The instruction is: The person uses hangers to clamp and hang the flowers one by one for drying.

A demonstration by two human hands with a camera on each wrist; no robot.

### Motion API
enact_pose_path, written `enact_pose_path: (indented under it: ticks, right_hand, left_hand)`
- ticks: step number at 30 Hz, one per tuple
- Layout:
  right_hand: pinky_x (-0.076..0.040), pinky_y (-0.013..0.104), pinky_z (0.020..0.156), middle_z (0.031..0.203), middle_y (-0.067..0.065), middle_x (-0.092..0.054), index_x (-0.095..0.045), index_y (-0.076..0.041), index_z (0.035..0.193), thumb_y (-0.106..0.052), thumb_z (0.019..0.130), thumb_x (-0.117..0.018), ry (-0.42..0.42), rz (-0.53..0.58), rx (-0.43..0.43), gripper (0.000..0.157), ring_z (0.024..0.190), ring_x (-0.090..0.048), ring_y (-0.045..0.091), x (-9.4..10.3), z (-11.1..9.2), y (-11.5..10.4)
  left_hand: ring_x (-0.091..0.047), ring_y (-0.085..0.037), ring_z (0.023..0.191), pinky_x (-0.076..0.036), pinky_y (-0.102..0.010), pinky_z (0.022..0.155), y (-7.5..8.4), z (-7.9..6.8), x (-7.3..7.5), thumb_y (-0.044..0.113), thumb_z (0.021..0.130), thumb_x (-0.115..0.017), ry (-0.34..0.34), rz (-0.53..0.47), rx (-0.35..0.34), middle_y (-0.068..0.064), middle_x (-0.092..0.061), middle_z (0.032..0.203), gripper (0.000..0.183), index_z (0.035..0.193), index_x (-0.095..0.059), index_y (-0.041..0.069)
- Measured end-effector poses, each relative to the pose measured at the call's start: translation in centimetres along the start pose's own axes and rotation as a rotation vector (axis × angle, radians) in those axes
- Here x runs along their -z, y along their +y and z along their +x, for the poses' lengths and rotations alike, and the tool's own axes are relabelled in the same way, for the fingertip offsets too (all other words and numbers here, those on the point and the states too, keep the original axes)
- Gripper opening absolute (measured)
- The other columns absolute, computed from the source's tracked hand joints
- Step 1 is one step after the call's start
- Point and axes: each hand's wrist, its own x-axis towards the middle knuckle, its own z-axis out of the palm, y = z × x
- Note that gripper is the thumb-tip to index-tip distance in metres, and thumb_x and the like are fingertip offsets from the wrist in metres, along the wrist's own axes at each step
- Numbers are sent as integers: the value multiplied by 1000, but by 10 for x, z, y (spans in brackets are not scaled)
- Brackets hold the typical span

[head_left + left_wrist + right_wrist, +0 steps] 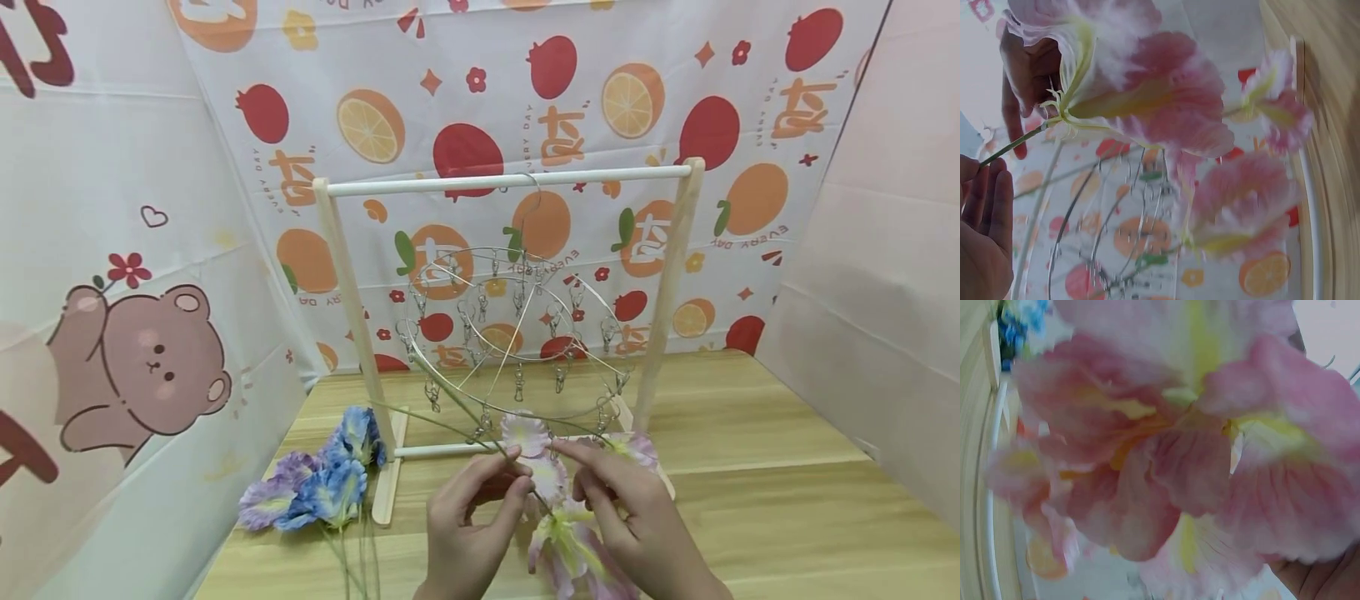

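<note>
My left hand (471, 518) pinches the thin green stem (1013, 148) of a pale pink artificial flower (572, 552) between thumb and fingers. The bloom points down toward me, and its stem slants up and away to the left. My right hand (637, 512) is just right of the bloom, index finger stretched out and the other fingers loosely bent. In the left wrist view it is partly behind the petals. More pink blooms (525, 433) lie beyond the hands, close below the wire rack. Large pink petals (1147, 487) cover most of the right wrist view.
A round wire hanging rack (517, 354) with small metal clips hangs from the white bar (435, 185) of a wooden stand (348, 308). Blue and purple flowers (326, 492) lie on the wood-grain table (810, 500) at left. Fruit-printed cloth (465, 83) hangs behind.
</note>
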Motion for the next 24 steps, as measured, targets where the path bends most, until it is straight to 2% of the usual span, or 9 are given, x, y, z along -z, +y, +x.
enact_pose_path:
  ticks: [4,7,8,11,14,15,16,22,24]
  right_hand:
    - [-31,-2,53,68,-14,-51,-62,-15,127,19,79,-55,-12,-10,44,59,60,-34,-10,-18,6,-5]
    - [-28,1,47,64,-18,-47,-54,-21,136,13,85,-54,-31,-56,-13,62,54,-27,-13,-31,10,-8]
    - [-38,2,53,62,-20,-44,-50,-22,140,11,87,-54,-36,-79,-30,62,52,-24,-14,-35,12,-8]
    - [-38,9,45,57,-23,-36,-46,-25,142,1,91,-57,-67,-154,-140,58,47,-18,-16,-41,14,-7]
    - [-38,12,43,55,-24,-32,-51,-20,138,-6,92,-60,-81,-173,-230,49,45,-21,-14,-44,14,-5]
    - [-28,11,38,56,-24,-33,-54,-19,136,-7,91,-61,-79,-171,-250,47,46,-23,-13,-44,13,-4]
    - [-28,10,38,56,-24,-34,-55,-19,135,-7,91,-62,-82,-171,-263,46,46,-24,-13,-44,13,-3]
    - [-32,10,41,60,-22,-40,-52,-27,136,-6,89,-64,-57,-199,-241,53,50,-29,-11,-41,13,3]
    - [-34,10,43,61,-21,-43,-55,-26,133,-7,88,-65,-40,-220,-253,50,51,-31,-11,-40,15,5]
  left_hand:
    - [-70,-11,76,-60,-18,66,3,-1,17,-21,75,-65,39,50,57,-18,-66,83,41,113,-63,-5]
    - [-70,-9,78,-60,-18,65,3,-2,27,-21,77,-64,51,88,98,-18,-68,85,41,114,-63,-4]
    - [-70,-7,78,-60,-18,64,3,-2,30,-20,78,-64,55,99,113,-18,-68,85,40,113,-63,-3]
    - [-69,-3,79,-60,-18,62,2,-2,35,-18,80,-63,60,118,169,-18,-70,85,36,112,-64,-3]
    - [-69,-2,78,-60,-18,62,2,-3,38,-16,81,-63,70,128,228,-18,-70,84,34,111,-65,-1]
    - [-69,-3,77,-60,-19,62,2,-3,39,-16,81,-63,76,126,242,-18,-70,84,34,111,-65,-1]
    - [-69,-4,77,-60,-19,62,2,-2,40,-16,81,-63,84,119,259,-17,-70,84,34,112,-65,-1]
    - [-69,-3,74,-60,-20,64,5,5,54,-17,82,-61,156,50,337,1,-72,88,33,111,-65,-1]
    - [-69,-2,73,-60,-19,64,6,8,61,-18,82,-60,172,48,347,7,-72,88,34,110,-65,1]
